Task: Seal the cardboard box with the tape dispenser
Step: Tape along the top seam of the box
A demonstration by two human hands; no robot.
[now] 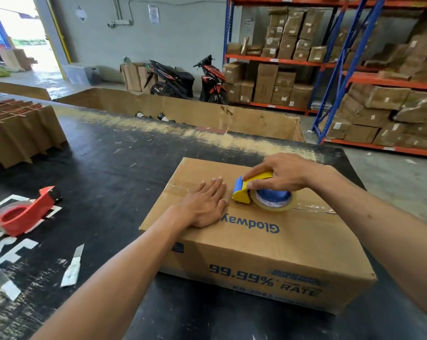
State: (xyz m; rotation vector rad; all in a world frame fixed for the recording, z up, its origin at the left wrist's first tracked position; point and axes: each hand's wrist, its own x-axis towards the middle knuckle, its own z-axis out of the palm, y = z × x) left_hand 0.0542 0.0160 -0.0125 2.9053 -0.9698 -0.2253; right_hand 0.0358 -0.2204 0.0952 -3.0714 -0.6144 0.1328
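- I see the cardboard box (269,241) lying closed on the black, scuffed surface (124,153), at about 5 o'clock in my view; its blue print reads upside down to me, and the small lettering low on the near side is too blurred to read.
- My right hand (283,171) grips the yellow-and-blue tape dispenser (254,190) on top of the box, fingers curled over its handle; the hand hides the top of the handle.
- The dispenser's roll of clear tape (273,201) sits flat on the centre seam; a glossy strip of tape runs along the seam on both sides of it, hard to trace where it goes dull.
- My left hand (204,204) lies flat on the box top at 9 o'clock of the dispenser, fingers straight and together, pressing on the taped seam, just beside the dispenser's blue head.
- At 9 o'clock on the surface lies a red tape dispenser (23,212), smooth plastic, with its own clear roll.
- Near it, at 7 o'clock, lies a slim pale utility knife (72,266); white printed letters on the surface are cut off by the left edge.
- At 10 o'clock stands a stack of folded corrugated dividers (23,133), partly out of view.
- At 12 o'clock two motor scooters (185,79) stand by the grey wall; at 2 o'clock shelves (330,67) hold wrapped brown cartons.
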